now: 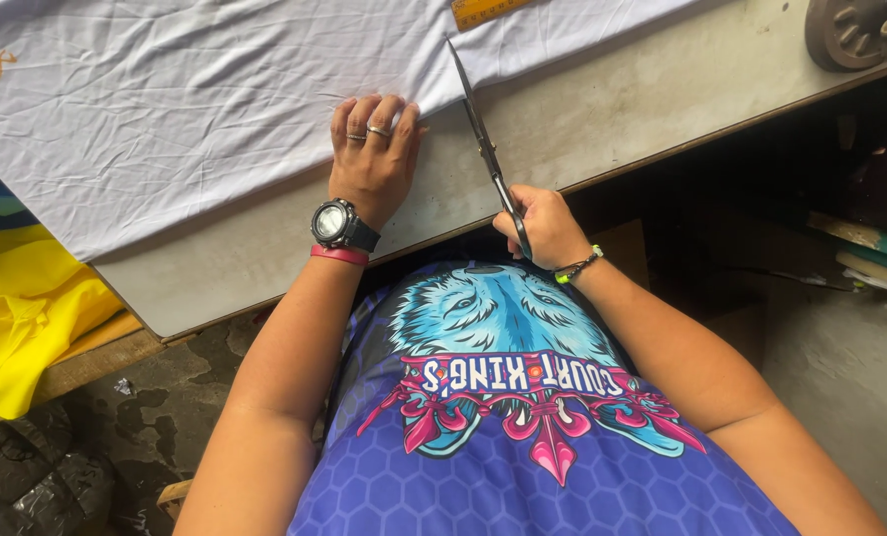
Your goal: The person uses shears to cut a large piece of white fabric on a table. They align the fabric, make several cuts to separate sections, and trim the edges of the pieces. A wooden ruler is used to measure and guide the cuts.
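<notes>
From the head camera, looking down: my left hand [372, 159] lies flat on the white fabric [166, 109], fingers [379, 117] stretched out and together, pressing the cloth against the desk [602, 109] just beside the cut line. It grips nothing; it only pins. My right hand [543, 228] is closed around the handles of the long scissors [483, 149], at the near edge of the desk. The blades run away from me, nearly shut as far as I can tell, with the tip reaching the fabric's edge near a yellow ruler [488, 10] at the top of the view.

The fabric spreads across the left and far side of the desk, wrinkled in places, its right edge running along the blades. Yellow cloth [17, 318] hangs lower at my left, and a round metal part [850, 30] sits at the far right corner.

What worries me: my left fingertips sit very close to the blades, so a slip or a quick closing stroke could nick them. The creases under my palm could also bunch and pull the cut off its line. And since my hand holds down only one spot, the loose cloth farther out may drag or shift as the scissors push forward, leaving a ragged edge.
</notes>
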